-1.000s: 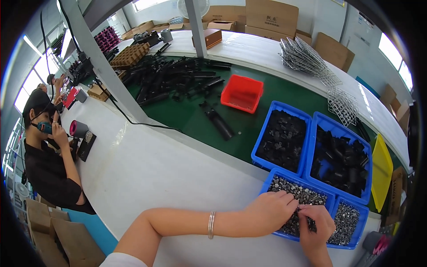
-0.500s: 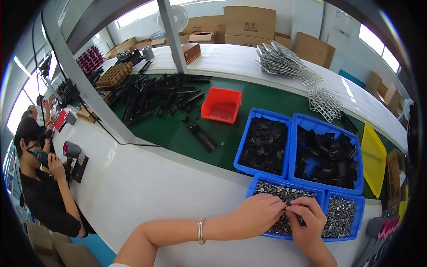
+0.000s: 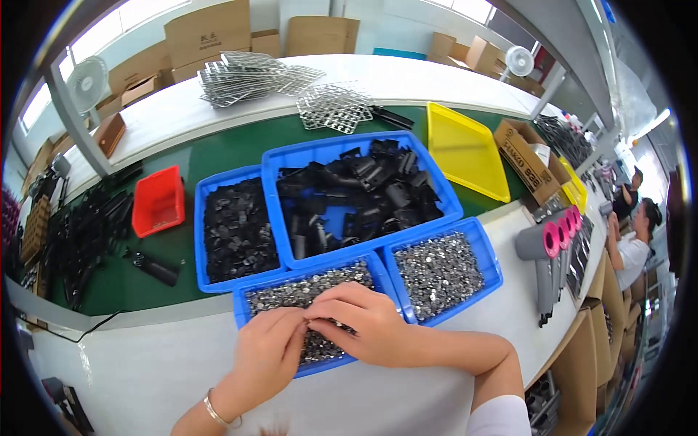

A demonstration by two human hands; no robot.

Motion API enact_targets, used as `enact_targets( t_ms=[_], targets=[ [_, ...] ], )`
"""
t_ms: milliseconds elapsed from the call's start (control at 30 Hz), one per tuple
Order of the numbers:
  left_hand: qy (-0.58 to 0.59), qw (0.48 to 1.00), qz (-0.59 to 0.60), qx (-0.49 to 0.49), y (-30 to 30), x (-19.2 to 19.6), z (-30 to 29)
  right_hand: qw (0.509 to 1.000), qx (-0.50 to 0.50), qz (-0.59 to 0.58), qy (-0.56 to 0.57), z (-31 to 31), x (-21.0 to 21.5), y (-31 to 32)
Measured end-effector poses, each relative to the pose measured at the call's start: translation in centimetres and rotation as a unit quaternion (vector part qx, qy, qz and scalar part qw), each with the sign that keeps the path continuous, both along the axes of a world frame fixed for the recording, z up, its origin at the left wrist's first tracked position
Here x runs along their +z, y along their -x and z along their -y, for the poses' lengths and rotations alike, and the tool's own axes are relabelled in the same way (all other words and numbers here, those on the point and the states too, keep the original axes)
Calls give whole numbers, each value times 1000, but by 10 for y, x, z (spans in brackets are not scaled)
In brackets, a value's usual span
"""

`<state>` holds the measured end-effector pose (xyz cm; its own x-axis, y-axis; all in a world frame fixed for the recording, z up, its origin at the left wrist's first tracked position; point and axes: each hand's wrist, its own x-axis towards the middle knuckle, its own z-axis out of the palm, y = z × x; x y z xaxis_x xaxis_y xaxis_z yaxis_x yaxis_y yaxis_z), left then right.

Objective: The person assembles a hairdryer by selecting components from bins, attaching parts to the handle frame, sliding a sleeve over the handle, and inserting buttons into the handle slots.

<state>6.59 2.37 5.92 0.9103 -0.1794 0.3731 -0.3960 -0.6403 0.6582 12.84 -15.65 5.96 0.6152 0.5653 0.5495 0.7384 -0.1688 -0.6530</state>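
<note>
Head view: both hands (image 3: pixel 320 338) meet over the near blue tray's (image 3: pixel 243 309) front edge.

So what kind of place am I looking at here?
Most likely a factory assembly line. Blue bins hold sorted black parts and small metal pieces, cardboard cartons stack behind, and other workers sit along the long white bench.

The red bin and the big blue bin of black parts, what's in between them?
In the head view, a narrower blue bin of small black parts sits between the red bin and the big blue bin.
</note>
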Motion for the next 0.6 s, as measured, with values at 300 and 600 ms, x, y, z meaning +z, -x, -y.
enact_targets(
  t_ms=[300, 600],
  targets=[
    [18, 999, -41, -4, -2, 5, 2, 997, -29, 75, -19, -1, -4, -2],
    [36, 999, -24, -7, -3, 6, 5, 985, -18, 173, -1, 4, -6, -3]
  ],
)
